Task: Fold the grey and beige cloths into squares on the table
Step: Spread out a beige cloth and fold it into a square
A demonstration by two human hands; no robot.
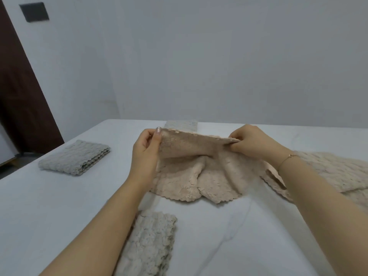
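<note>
White sheeting covers the table (pixel 59 206) on which a person folds fleecy cloths; beyond and to the right of the two pinching hands, partly under the right forearm, lies a heap of pale beige cloths (pixel 328 172), apparently not yet folded; held between the hands is the beige cloth (pixel 191 172) in work, its far edge lifted off the surface and drawn fairly taut while its scalloped near edge sags in two soft lobes onto the sheet just below the grip; nearer the camera than the grip, beneath the left forearm, rests a folded grey cloth (pixel 151 242); well to the left of the grip sits a second grey cloth (pixel 74 157), folded into a neat thick square; just behind the raised edge a third grey piece (pixel 181 124) shows only as a strip; the left hand (pixel 145 156) pinches the cloth's left corner between thumb and curled fingers, and the right hand (pixel 253 141), a thin bracelet (pixel 286 159) at its wrist, pinches the right corner with its fingertips closed on the fabric; the material looks light, limp and nubbly, likely to drape and crease wherever it is unsupported and unlikely to slip from a pinch; corners and hemmed edges appear the best holds, since a grip at mid-cloth would probably let it bunch.
</note>
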